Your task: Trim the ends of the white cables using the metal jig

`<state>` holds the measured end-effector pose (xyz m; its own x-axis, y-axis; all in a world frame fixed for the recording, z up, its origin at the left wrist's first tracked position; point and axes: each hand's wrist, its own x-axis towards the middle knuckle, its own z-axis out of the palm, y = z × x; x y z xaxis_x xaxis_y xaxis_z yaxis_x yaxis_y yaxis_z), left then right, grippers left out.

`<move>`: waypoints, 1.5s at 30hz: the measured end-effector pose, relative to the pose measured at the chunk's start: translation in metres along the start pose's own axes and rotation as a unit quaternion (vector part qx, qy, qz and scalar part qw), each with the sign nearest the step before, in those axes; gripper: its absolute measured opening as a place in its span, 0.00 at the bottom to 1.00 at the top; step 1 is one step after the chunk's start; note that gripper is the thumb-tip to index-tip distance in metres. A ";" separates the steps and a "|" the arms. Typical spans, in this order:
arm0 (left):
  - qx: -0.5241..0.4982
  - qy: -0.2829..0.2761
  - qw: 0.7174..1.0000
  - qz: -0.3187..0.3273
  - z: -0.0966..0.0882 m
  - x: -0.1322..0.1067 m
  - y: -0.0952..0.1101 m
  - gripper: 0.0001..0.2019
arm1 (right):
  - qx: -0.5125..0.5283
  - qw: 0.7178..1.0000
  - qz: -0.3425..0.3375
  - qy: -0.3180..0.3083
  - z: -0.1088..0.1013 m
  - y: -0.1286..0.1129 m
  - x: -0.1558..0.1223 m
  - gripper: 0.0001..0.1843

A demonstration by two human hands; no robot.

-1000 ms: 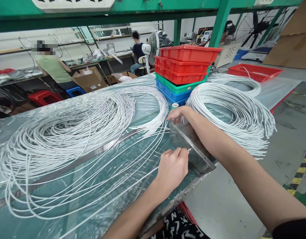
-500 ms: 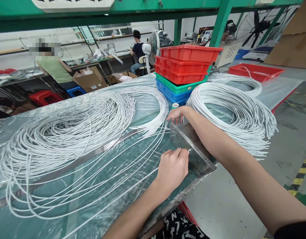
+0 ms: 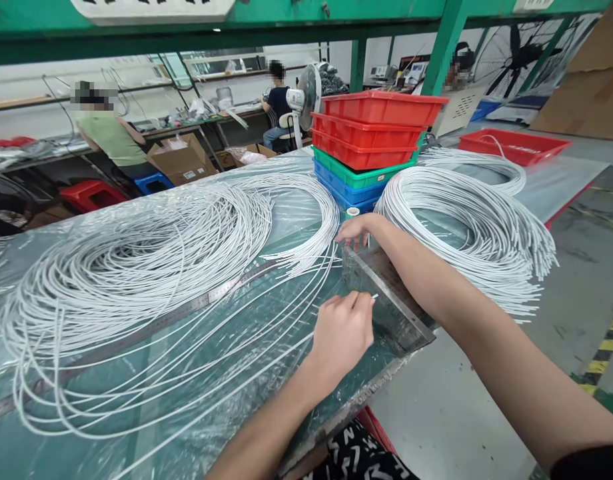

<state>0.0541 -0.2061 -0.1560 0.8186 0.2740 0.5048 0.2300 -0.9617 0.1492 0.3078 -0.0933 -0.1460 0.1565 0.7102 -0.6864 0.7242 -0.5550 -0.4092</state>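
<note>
My left hand (image 3: 342,330) is closed in a pinch on the end of a white cable (image 3: 266,313), whose tip sticks out just short of a grey metal angle block (image 3: 386,303) at the table's near corner. My right hand (image 3: 354,230) rests on the far end of that block with its fingers curled over the top edge. A large loose coil of white cables (image 3: 136,267) lies to the left, crossed by a long steel ruler (image 3: 151,327). A second bundled coil of white cables (image 3: 466,227) lies right of my right arm.
Stacked red, green and blue trays (image 3: 371,143) stand behind the block, a red tray (image 3: 511,143) farther right. Clear plastic sheeting (image 3: 286,213) covers the green table. Two people sit at benches behind. The table edge and grey floor (image 3: 576,267) lie to the right.
My left hand has shifted slightly left and away from the block, drawing the cable end with it. My right hand stays on the block.
</note>
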 end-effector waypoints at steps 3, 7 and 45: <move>0.000 -0.010 1.000 0.006 0.003 -0.002 0.005 0.12 | -0.001 1.000 0.001 0.000 0.000 0.000 -0.001 0.28; 0.000 -0.020 1.000 0.012 0.004 -0.003 0.008 0.12 | -0.001 1.000 0.003 0.004 0.000 0.000 -0.001 0.33; 0.001 -0.019 1.000 0.008 0.007 -0.005 0.008 0.10 | 0.000 1.000 0.007 0.002 0.000 -0.001 0.001 0.31</move>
<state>0.0561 -0.2153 -0.1635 0.8414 0.2583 0.4746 0.2174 -0.9660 0.1402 0.3073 -0.0924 -0.1463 0.1696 0.7043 -0.6893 0.7224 -0.5647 -0.3992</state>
